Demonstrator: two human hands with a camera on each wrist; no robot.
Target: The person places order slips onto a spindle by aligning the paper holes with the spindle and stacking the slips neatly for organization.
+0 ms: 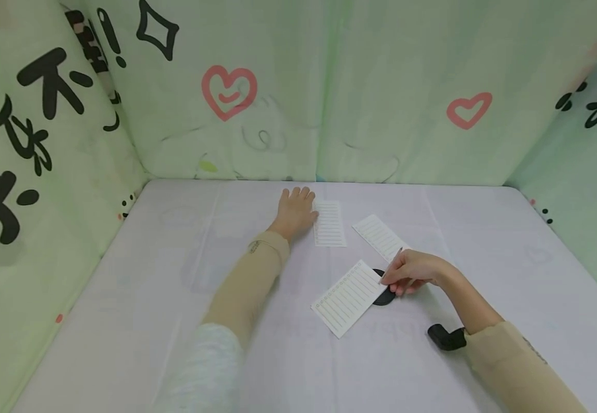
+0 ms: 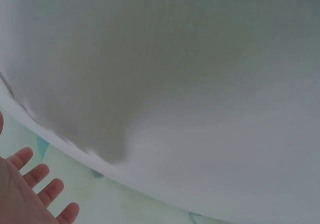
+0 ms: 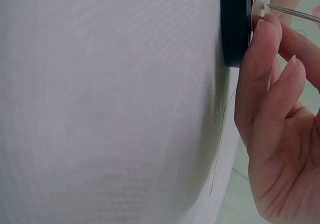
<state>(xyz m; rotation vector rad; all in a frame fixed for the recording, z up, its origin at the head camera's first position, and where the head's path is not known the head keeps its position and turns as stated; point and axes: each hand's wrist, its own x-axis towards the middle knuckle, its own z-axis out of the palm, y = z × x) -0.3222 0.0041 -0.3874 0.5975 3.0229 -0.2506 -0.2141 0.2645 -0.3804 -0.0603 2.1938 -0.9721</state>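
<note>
Three white lined cards lie in the middle of the table. My left hand is stretched flat at the far side, its thumb at the left edge of the upright card. In the left wrist view its spread fingers hold nothing. With thumb and fingers, my right hand pinches a slim silver stick, its tip at the near card. Kind of stick: cannot tell. A round black disc sits partly under that card's right corner. Behind the right hand lies a slanted card.
A white cloth covers the table. Pale green printed curtains enclose its back and both sides. A black wrist camera sticks out from the right cuff, low over the cloth.
</note>
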